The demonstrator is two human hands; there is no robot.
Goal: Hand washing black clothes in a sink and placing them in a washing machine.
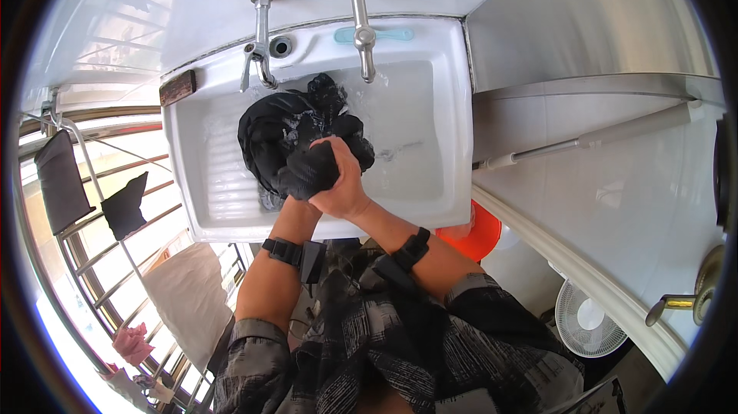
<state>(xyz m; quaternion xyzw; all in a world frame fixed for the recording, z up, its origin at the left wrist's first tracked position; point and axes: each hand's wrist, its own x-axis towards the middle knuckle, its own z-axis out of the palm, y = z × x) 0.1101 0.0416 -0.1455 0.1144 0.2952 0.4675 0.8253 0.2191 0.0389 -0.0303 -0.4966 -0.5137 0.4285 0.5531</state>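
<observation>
A wet black garment (268, 125) with some suds on it lies bunched in a white ceramic laundry sink (455, 125) with a ribbed left side. My right hand (343, 183) grips a bunched part of the cloth, fingers wrapped round its right side. My left hand (300, 203) is under the same bunch, its fingers mostly hidden by the fabric. Both hands are close together over the middle of the sink. Shallow cloudy water is around the garment at the right.
Two metal taps (262, 39) (363, 36) reach over the sink. A light-blue brush (398, 34) lies on the back ledge, a dark soap-like bar (177, 87) at the left corner. An orange bucket (484, 232) stands below right; a white fan (591, 316) is farther off.
</observation>
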